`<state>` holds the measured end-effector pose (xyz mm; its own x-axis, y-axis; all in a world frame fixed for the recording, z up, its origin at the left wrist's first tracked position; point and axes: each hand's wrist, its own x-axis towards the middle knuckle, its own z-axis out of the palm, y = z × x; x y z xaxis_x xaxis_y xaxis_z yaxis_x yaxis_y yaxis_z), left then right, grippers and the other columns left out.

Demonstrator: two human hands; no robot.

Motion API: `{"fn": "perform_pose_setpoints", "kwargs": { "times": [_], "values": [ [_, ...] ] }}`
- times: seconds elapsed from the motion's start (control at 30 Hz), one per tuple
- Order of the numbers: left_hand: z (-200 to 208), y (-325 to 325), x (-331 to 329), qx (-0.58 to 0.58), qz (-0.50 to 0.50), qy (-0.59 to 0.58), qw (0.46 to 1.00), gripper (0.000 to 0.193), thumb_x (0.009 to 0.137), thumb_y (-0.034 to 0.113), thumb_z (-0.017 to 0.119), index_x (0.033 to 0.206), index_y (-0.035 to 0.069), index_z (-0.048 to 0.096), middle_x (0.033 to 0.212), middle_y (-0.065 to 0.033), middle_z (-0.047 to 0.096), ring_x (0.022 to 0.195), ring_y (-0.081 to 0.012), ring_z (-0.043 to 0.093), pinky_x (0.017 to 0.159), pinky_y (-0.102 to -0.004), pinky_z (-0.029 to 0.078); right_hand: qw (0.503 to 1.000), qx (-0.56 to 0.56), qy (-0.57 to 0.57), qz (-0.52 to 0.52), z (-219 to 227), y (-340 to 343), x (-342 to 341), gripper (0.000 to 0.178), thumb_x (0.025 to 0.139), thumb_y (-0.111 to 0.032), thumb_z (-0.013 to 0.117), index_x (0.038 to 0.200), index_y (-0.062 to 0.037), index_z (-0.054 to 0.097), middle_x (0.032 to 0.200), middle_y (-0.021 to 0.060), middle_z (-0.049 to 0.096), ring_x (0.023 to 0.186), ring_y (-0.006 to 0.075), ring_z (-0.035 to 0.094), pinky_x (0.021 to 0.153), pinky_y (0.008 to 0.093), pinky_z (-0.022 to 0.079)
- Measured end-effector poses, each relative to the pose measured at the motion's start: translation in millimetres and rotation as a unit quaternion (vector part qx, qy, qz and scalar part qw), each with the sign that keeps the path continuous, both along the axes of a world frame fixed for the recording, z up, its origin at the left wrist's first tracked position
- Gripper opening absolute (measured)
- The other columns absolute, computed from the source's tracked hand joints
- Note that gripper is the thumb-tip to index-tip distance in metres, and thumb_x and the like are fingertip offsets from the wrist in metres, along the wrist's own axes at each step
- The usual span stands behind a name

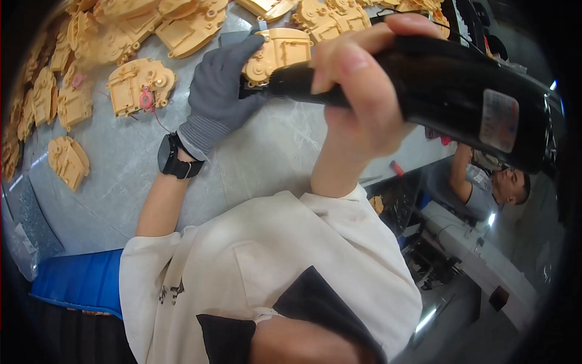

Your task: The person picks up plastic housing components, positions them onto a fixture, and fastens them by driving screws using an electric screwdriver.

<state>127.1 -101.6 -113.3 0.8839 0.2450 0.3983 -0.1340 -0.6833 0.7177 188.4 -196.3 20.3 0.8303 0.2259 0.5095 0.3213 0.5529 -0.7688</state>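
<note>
My left hand (216,91), in a grey knit glove with a black watch (176,156) at its wrist, grips the left edge of a yellow plastic housing (284,50). A small dark block or fixture shows under that housing, mostly covered by it and by my glove. My bare right hand (362,82) is wrapped around a thick black electric screwdriver (445,79), held almost level. The tool's narrow front end reaches the housing's lower edge beside my left fingers; its bit cannot be made out.
Many similar yellow housings (130,30) lie heaped along the far and left sides of the grey table (260,161). One housing with a red part and wire (140,88) lies left of my glove. A blue bin (79,282) stands lower left. Another person (479,182) sits at the right.
</note>
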Motion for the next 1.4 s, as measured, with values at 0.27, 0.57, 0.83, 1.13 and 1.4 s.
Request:
{"fn": "perform_pose_setpoints", "kwargs": {
  "times": [0.27,0.57,0.83,1.13,1.4],
  "values": [
    [7.9,0.8,-0.2,-0.014,0.001,0.012,1.0,0.08,0.062,0.034,0.078,0.13,0.019,0.04,0.114,-0.0076,0.052,0.103,-0.0296,0.049,0.089,-0.0397,0.039,0.993,-0.098,-0.072,-0.004,-3.9,-8.9,11.0,0.042,0.071,-0.001,0.052,0.109,0.0079,0.038,0.058,0.0108,0.046,0.043,0.0185,0.046,0.051,0.0327,0.043],
    [2.8,-0.3,-1.5,-0.007,0.001,0.001,1.0,0.08,0.06,0.03,0.078,0.13,0.02,0.04,0.112,-0.0078,0.052,0.1,-0.0286,0.05,0.087,-0.0388,0.04,0.994,-0.097,-0.039,-0.002,-6.0,-5.4,7.2,0.038,0.07,0.001,0.054,0.105,0.0039,0.043,0.06,0.01,0.05,0.044,0.0179,0.047,0.052,0.0312,0.043],
    [-5.0,-2.2,-2.5,-0.001,0.034,-0.018,0.999,0.078,0.06,0.028,0.077,0.129,0.019,0.041,0.109,-0.0071,0.053,0.099,-0.0275,0.05,0.084,-0.0381,0.041,0.978,-0.183,-0.097,-0.025,-11.9,2.1,3.1,0.032,0.07,0.005,0.054,0.1,0.0012,0.043,0.059,0.01,0.051,0.045,0.0167,0.048,0.051,0.0315,0.044],
    [1.6,-7.7,4.8,-0.017,0.039,-0.025,0.999,0.078,0.058,0.023,0.076,0.127,0.017,0.042,0.107,-0.0067,0.052,0.095,-0.0266,0.05,0.082,-0.0387,0.039,0.979,-0.19,-0.058,-0.038,-5.1,5.6,1.8,0.031,0.068,0.003,0.056,0.097,0.0016,0.043,0.058,0.0108,0.051,0.044,0.0171,0.048,0.05,0.0304,0.044],
    [9.0,-9.3,1.6,-0.13,0.039,0.007,0.991,0.07,0.063,0.022,0.071,0.125,0.008,0.043,0.11,-0.0115,0.054,0.099,-0.026,0.053,0.086,-0.0371,0.042,0.999,0.025,-0.01,-0.03,28.2,-40.2,11.6,0.038,0.069,-0.005,0.054,0.105,0.002,0.047,0.056,0.0052,0.041,0.045,0.0165,0.042,0.056,0.0323,0.041]
  ]
}}
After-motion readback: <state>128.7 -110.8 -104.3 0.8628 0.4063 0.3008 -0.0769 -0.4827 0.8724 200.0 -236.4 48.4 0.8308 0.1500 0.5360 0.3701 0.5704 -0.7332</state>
